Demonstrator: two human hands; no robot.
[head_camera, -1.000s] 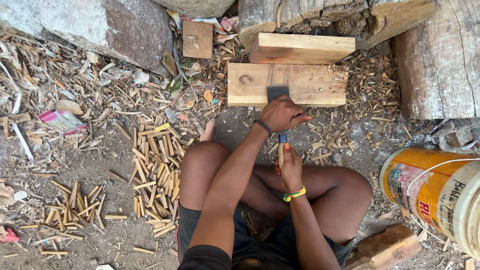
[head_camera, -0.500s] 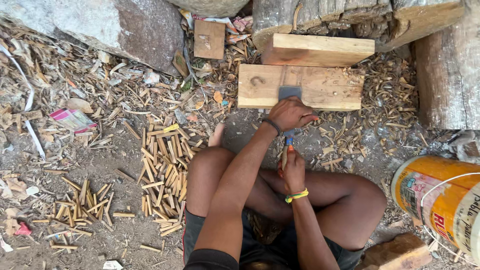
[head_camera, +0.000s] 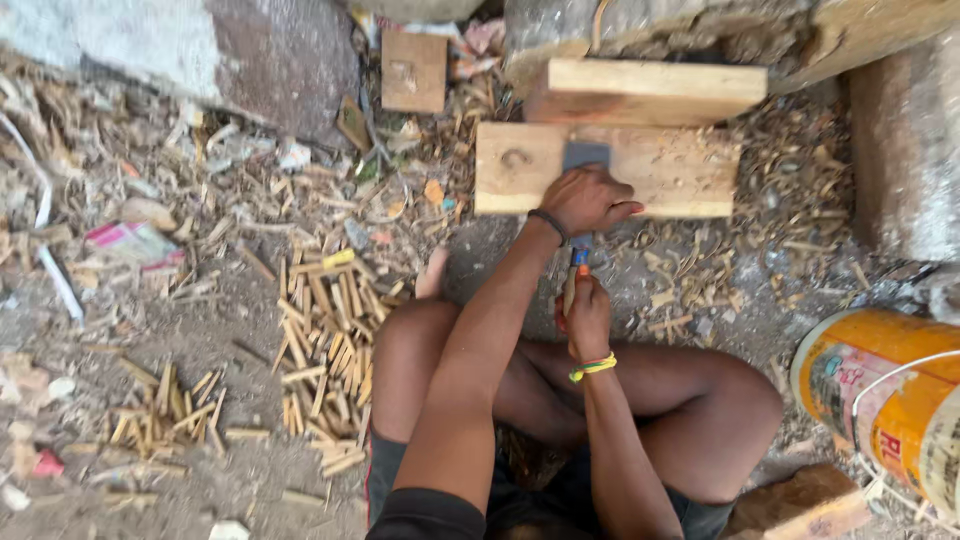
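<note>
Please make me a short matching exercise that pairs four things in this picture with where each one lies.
Things:
1. wooden block
2. yellow bucket
3. pile of cut sticks
4. small square board

Places:
A. on its side at the right edge
B. on the ground beside the person's left knee
C. at the top, against the stone
D. under the left hand and the blade

Pairs: 1-D, 2-A, 3-B, 4-C
</note>
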